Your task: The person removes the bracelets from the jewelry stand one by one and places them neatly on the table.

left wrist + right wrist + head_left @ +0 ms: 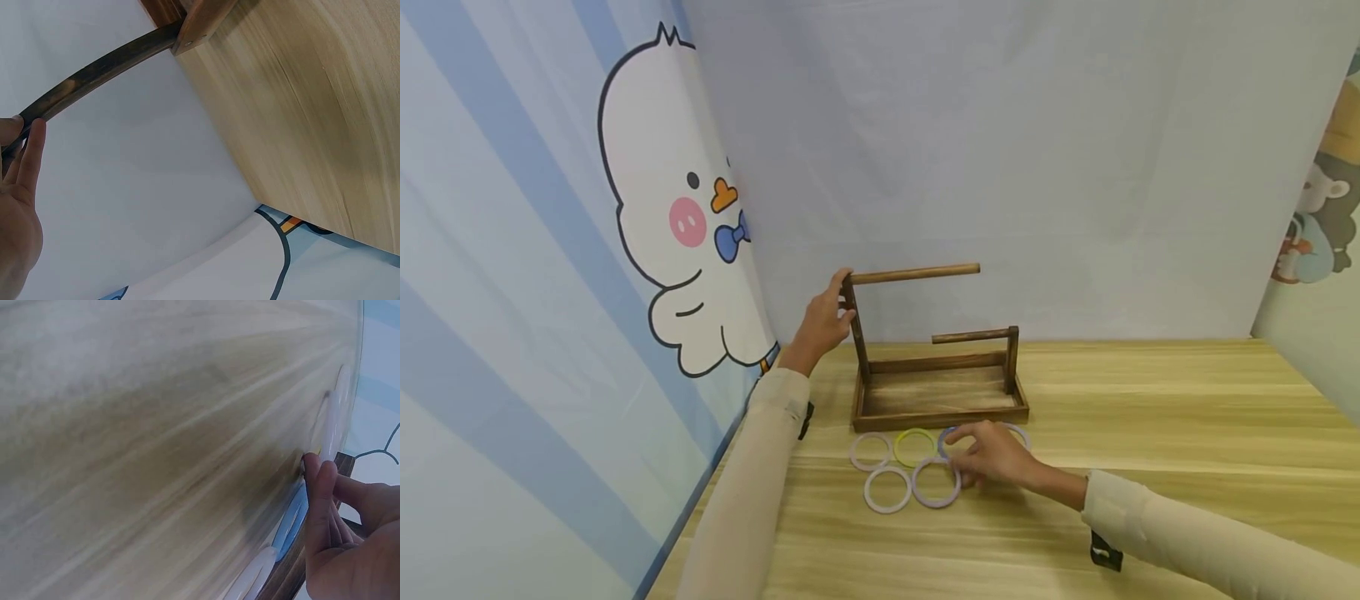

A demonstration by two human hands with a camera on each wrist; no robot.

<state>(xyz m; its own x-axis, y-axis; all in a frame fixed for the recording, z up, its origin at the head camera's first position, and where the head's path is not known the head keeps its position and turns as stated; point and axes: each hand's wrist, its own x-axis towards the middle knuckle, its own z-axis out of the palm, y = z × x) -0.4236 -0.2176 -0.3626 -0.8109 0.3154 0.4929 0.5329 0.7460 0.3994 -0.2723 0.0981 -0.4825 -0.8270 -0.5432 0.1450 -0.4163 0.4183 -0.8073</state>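
A dark wooden rack [940,419] stands on the table, with a tall post and upper bar at its left and a shorter post and bar at its right. Near the top of the tall post [103,70], my left hand [822,327] grips the wood between thumb and fingers. My right hand [996,454] is in front of the rack, thumb and fingertips pinching the right edge of a purple ring [936,505]. Beneath and behind that hand lie a blue ring [290,522] and a pale lilac ring [1027,438], both partly hidden.
Left of the right hand, a yellow-green ring [896,448], a pinkish ring [852,454] and a white ring [867,490] lie flat on the wooden table [1150,417]. A grey cloth backdrop [1000,167] rises behind the rack, and a printed cartoon curtain [647,183] borders the left side.
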